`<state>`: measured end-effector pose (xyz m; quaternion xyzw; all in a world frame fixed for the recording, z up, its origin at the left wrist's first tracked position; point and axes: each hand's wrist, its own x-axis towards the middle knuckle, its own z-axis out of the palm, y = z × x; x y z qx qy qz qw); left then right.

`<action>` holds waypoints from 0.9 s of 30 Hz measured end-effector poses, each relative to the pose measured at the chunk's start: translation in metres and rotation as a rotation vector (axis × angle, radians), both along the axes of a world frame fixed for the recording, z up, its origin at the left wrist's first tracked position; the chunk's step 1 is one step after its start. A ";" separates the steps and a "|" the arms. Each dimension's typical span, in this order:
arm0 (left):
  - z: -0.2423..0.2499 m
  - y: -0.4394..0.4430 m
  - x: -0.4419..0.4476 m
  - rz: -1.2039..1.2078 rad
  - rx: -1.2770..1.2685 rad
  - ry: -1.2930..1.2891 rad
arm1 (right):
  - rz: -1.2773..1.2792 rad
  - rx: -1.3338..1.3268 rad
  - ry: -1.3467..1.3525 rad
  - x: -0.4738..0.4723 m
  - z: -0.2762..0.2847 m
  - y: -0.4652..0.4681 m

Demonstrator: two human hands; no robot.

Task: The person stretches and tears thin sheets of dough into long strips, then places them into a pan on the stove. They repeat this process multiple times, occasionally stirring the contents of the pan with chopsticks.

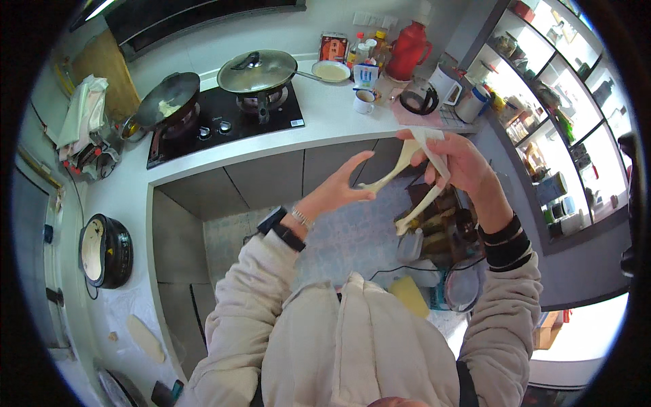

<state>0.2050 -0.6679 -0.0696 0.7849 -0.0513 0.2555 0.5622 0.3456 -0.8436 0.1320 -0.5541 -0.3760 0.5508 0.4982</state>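
A long strip of pale dough (435,157) drapes over my right hand (460,160), whose fingers are closed on it. One end hangs below that hand, and another stretches left to my left hand (338,185). The fingers of my left hand are spread, with the thin dough tip touching or very near the thumb; whether it grips the tip is unclear. Both hands are in the air in front of the counter. Beyond them, a wok (170,102) with a pale lump of dough (167,108) in it sits on the left burner of the black gas hob (226,127).
A lidded pan (257,71) covers the right burner, its handle pointing forward. A white mug (363,102), glass pot (418,96) and red thermos (408,51) stand on the counter. A black cooker (106,251) and flat dough piece (145,338) lie left.
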 end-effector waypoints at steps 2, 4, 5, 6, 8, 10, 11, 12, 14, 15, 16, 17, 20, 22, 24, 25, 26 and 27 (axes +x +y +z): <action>0.014 0.000 0.007 -0.180 0.073 0.066 | 0.074 -0.003 0.042 -0.012 0.004 0.001; 0.016 0.004 0.004 -0.479 0.023 0.327 | 0.079 0.007 0.015 -0.019 0.011 -0.001; 0.013 0.005 -0.001 -0.481 -0.046 0.351 | 0.081 0.016 0.001 -0.021 0.014 -0.002; 0.007 0.004 -0.010 -0.465 -0.111 0.359 | 0.086 0.036 0.000 -0.021 0.016 -0.003; -0.009 0.000 -0.031 -0.380 -0.324 0.492 | 0.104 0.056 -0.003 -0.020 0.017 -0.005; -0.026 -0.002 -0.039 -0.410 -0.325 0.483 | 0.144 0.095 -0.013 -0.018 0.014 -0.004; -0.036 -0.003 -0.042 -0.417 -0.317 0.471 | 0.158 0.117 0.007 -0.017 0.012 -0.002; -0.047 -0.005 -0.044 -0.441 -0.383 0.480 | 0.168 0.154 -0.027 -0.018 0.011 0.000; -0.073 -0.007 -0.048 -0.436 -0.451 0.493 | 0.167 0.236 -0.038 -0.021 0.013 0.006; -0.087 -0.007 -0.050 -0.450 -0.482 0.451 | 0.154 0.323 -0.055 -0.023 0.017 0.008; -0.102 -0.006 -0.053 -0.342 -0.372 0.551 | 0.145 0.395 -0.066 -0.026 0.024 0.009; -0.117 -0.006 -0.060 -0.244 -0.265 0.622 | 0.134 0.465 -0.073 -0.029 0.033 0.009; -0.158 -0.014 -0.083 -0.072 -0.266 0.615 | 0.078 0.622 -0.172 -0.038 0.059 0.006; -0.176 -0.008 -0.091 -0.070 -0.325 0.637 | 0.173 0.697 -0.272 -0.045 0.061 0.011; -0.189 0.001 -0.089 -0.039 -0.330 0.435 | 0.202 0.527 -0.229 -0.050 0.054 0.019; -0.196 0.005 -0.087 -0.018 -0.283 0.315 | 0.242 0.439 -0.254 -0.053 0.047 0.023; -0.201 0.010 -0.089 0.007 -0.256 0.508 | 0.231 0.432 -0.318 -0.051 0.046 0.025; -0.206 0.013 -0.093 0.034 -0.192 0.669 | 0.224 0.487 -0.198 -0.050 0.043 0.026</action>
